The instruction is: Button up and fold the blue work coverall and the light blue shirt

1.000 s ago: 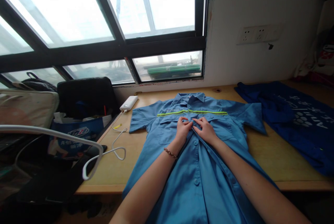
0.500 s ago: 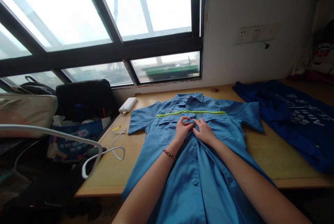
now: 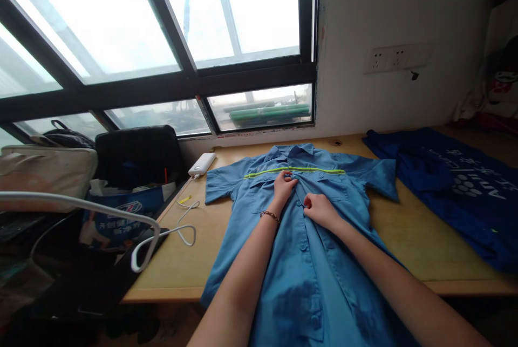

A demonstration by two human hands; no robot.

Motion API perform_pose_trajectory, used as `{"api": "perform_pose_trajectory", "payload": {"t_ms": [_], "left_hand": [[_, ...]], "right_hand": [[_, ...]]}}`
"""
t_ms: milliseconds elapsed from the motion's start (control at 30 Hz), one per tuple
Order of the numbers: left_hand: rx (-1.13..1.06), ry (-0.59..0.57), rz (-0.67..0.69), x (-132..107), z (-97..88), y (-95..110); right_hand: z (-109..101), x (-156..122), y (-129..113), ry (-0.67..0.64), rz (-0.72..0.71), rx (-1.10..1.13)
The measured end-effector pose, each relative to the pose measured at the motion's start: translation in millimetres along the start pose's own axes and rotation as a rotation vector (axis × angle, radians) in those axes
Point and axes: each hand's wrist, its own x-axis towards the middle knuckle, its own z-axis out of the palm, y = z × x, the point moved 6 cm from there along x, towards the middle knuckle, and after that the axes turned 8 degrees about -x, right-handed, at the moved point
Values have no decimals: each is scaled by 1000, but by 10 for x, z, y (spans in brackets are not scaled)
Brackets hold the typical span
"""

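A blue short-sleeved work shirt (image 3: pixel 259 239) lies front up on the table, its lower part hanging toward me over the edge. A yellow-green strip (image 3: pixel 319 170) crosses its chest. Below that strip, my left hand (image 3: pixel 284 186) pinches the shirt's front near the chest pocket. My right hand (image 3: pixel 321 209) is a little lower and to the right, its fingers closed on the edge of the front opening. Beside its fingertips a shirt button (image 3: pixel 299 203) shows on the placket. Lower down, the two front edges lie apart.
A white power bank (image 3: pixel 202 164) with a white cable (image 3: pixel 186 235) rests at the table's left. Dark blue clothing with white print (image 3: pixel 465 174) covers the right side. Bags and a dark chair back (image 3: pixel 135 150) stand at the left, below the window.
My right hand has moved down along the placket, away from my left hand, which stays near the chest strip. The view has shifted slightly.
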Motion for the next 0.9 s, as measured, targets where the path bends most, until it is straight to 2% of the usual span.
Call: {"api": "perform_pose_trajectory", "payload": {"t_ms": [133,300,367,500,600,667,767,867,900], "left_hand": [[-40,-103,-42,148,25,2],[-125,-157,-81,168,20,-2],[-140,-154,-112,171,5,-31],[-145,-127,-147,208,-25,-94],[-154,-82,-136,256,-43,-124],[-171,-33,-116,296,-57,-134],[-197,28,-103,356,-69,-154],[-208,28,-115,392,-59,-169],[-210,15,-117,394,-54,-164]], "right_hand": [[29,56,97,-60,-13,128],[11,-2,75,-132,-45,13],[-8,-53,44,-97,-45,-38],[-66,-80,8,82,-14,-94],[-59,32,33,105,1,-95],[-38,152,90,66,25,-22],[18,300,197,-29,80,215],[44,337,279,-74,109,367],[20,332,298,-48,105,405]]}}
